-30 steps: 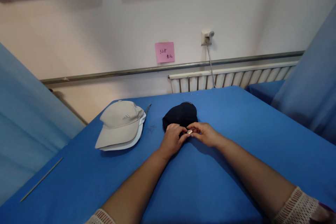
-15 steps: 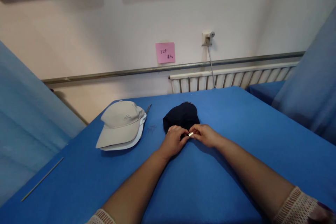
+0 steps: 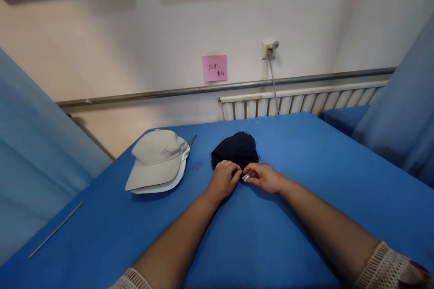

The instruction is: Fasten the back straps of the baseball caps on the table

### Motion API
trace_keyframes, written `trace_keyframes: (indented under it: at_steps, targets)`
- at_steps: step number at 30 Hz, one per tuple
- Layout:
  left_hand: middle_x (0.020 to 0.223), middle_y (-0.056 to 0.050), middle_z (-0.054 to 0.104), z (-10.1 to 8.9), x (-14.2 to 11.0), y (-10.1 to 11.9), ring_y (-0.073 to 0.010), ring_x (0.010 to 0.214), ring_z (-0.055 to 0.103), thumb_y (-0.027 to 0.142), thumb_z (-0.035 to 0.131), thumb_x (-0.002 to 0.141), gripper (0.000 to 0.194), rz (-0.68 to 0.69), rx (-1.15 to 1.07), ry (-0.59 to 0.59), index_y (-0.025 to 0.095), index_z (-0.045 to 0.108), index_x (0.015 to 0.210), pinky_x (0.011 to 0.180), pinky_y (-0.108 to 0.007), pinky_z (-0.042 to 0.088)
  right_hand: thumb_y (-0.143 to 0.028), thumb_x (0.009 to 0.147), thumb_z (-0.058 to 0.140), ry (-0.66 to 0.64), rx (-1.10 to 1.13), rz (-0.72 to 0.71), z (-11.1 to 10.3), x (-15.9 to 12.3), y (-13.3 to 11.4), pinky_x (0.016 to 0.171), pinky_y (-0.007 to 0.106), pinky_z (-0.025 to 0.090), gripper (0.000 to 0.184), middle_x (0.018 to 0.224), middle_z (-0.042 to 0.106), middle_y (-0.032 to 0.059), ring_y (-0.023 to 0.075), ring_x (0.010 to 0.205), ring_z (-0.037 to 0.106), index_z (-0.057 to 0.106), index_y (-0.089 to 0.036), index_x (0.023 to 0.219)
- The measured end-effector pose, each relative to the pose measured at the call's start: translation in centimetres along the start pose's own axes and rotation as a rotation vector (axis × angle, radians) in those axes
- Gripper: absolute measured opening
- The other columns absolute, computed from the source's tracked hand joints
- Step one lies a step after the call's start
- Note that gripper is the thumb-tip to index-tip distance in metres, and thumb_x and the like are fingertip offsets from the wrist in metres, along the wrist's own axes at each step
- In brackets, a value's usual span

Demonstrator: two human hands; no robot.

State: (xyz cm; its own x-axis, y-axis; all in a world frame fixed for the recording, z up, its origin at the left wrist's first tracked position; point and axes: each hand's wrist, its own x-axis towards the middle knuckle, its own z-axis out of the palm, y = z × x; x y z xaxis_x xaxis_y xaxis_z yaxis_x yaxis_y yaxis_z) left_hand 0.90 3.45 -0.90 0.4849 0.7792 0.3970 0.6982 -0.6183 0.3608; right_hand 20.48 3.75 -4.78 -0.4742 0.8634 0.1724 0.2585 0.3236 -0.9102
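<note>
A black cap (image 3: 235, 146) lies on the blue-covered table in front of me, its near edge toward my hands. My left hand (image 3: 224, 179) is closed at that near edge, thumb and forefinger pinching the cap's strap. Just beside it, my right hand (image 3: 265, 177) pinches a small shiny metal buckle (image 3: 246, 178) at the end of the strap. The fingertips of both hands almost meet. How the strap runs through the buckle is too small to make out.
Left of the black cap, a beige cap (image 3: 158, 158) rests on a white cap (image 3: 169, 186). A thin stick (image 3: 56, 229) lies near the left edge of the blue table (image 3: 305, 216). Blue curtains (image 3: 27, 153) hang at both sides; a radiator (image 3: 298, 101) stands behind.
The buckle has tilted and dropped slightly in my right fingers, showing its side. My left hand has barely shifted, and the black cap stays in place.
</note>
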Motion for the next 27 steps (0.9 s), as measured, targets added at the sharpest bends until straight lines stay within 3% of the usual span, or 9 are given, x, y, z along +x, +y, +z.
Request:
trace_keyframes:
  at_steps: [4, 10, 14, 17, 20, 22, 27]
  targets:
    - [0.09, -0.005, 0.067, 0.2, -0.1, -0.1, -0.0195, 0.089, 0.058, 0.022, 0.05, 0.088, 0.016, -0.025, -0.047, 0.014, 0.019, 0.065, 0.09, 0.084, -0.036, 0.044, -0.021, 0.081, 0.063, -0.035, -0.266, -0.079, 0.1, -0.4, -1.0, 0.064, 0.026, 0.045, 0.019, 0.078, 0.062, -0.0009, 0.0129, 0.069, 0.057, 0.062, -0.022, 0.1]
    - [0.094, -0.005, 0.068, 0.4, -0.1, -0.7, -0.0198, 0.093, 0.06, 0.014, 0.046, 0.086, 0.024, -0.068, -0.117, 0.055, 0.019, 0.063, 0.104, 0.088, -0.038, 0.046, -0.016, 0.079, 0.063, -0.053, -0.427, -0.139, 0.2, -0.6, -1.8, 0.065, 0.025, 0.044, 0.015, 0.087, 0.06, 0.0012, 0.0126, 0.071, 0.057, 0.061, -0.021, 0.093]
    - [0.095, -0.004, 0.068, 0.4, -0.1, -1.0, -0.0177, 0.093, 0.062, 0.009, 0.041, 0.087, 0.037, -0.115, -0.215, 0.063, 0.019, 0.051, 0.122, 0.09, -0.037, 0.047, -0.012, 0.077, 0.063, -0.05, -0.498, -0.184, 0.3, -0.8, -2.3, 0.066, 0.025, 0.042, 0.021, 0.091, 0.062, 0.0018, 0.013, 0.073, 0.058, 0.062, -0.022, 0.096]
    - [0.102, -0.006, 0.07, 0.5, -0.1, -1.0, -0.0174, 0.102, 0.063, 0.011, 0.042, 0.09, 0.04, -0.125, -0.312, 0.079, 0.019, 0.041, 0.13, 0.095, -0.038, 0.046, -0.013, 0.08, 0.06, -0.047, -0.51, -0.176, 0.4, -0.7, -2.3, 0.065, 0.025, 0.04, 0.013, 0.083, 0.064, 0.0009, 0.0138, 0.071, 0.058, 0.063, -0.022, 0.089]
    - [0.108, -0.008, 0.07, 0.5, -0.2, -0.9, -0.0171, 0.104, 0.064, 0.016, 0.043, 0.092, 0.028, -0.163, -0.422, 0.12, 0.019, 0.044, 0.12, 0.093, -0.037, 0.048, -0.018, 0.081, 0.06, -0.008, -0.375, -0.088, 0.5, -0.4, -1.9, 0.062, 0.025, 0.039, 0.005, 0.075, 0.064, -0.0004, 0.0131, 0.066, 0.056, 0.062, -0.021, 0.084]
    - [0.109, -0.009, 0.07, 0.5, -0.1, -0.8, -0.0171, 0.1, 0.067, 0.019, 0.045, 0.093, 0.015, -0.216, -0.505, 0.158, 0.019, 0.048, 0.107, 0.089, -0.036, 0.051, -0.023, 0.081, 0.061, 0.036, -0.151, -0.013, 0.5, -0.1, -1.4, 0.06, 0.025, 0.041, 0.003, 0.072, 0.063, -0.001, 0.0123, 0.063, 0.056, 0.061, -0.02, 0.083]
    - [0.102, -0.008, 0.072, 0.3, 0.1, -0.7, -0.0187, 0.097, 0.068, 0.025, 0.055, 0.088, 0.009, -0.248, -0.648, 0.16, 0.018, 0.057, 0.092, 0.088, -0.037, 0.052, -0.042, 0.071, 0.073, 0.163, 0.412, 0.08, -0.1, 0.7, -0.8, 0.062, 0.027, 0.047, 0.029, 0.07, 0.063, -0.0009, 0.0115, 0.06, 0.058, 0.06, -0.018, 0.082]
